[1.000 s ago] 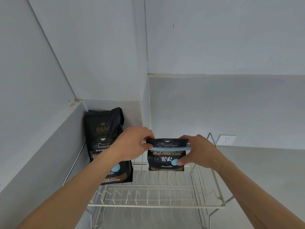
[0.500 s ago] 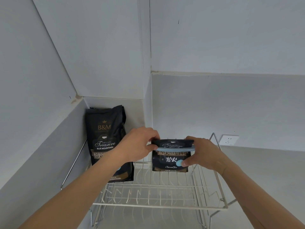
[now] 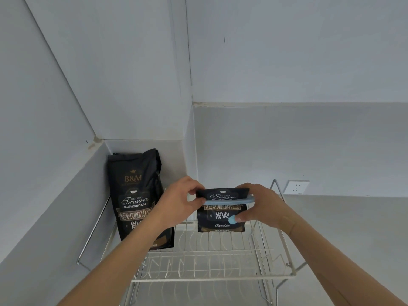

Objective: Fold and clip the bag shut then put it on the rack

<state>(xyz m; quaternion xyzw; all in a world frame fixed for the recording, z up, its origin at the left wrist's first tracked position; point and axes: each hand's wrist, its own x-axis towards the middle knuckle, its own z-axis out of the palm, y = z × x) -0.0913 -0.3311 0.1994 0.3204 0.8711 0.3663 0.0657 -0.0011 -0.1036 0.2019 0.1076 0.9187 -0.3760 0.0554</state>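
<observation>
A small black coffee bag with its top folded over stands upright at the back of the wire rack. A pale blue clip runs across the fold. My left hand pinches the bag's folded top at its left end. My right hand grips the right side, thumb on the front near a blue sticker. I cannot tell whether the bag's base rests on the rack wires or hangs just above them.
A taller black B&M coffee bag stands unfolded in the rack's left back corner against the wall. Grey walls close in on the left and behind. A white wall socket sits to the right. The rack's front rows of wire prongs hold nothing.
Both hands hold the same grip on the bag. The bag sits slightly further back over the rack; the view has tilted a little.
</observation>
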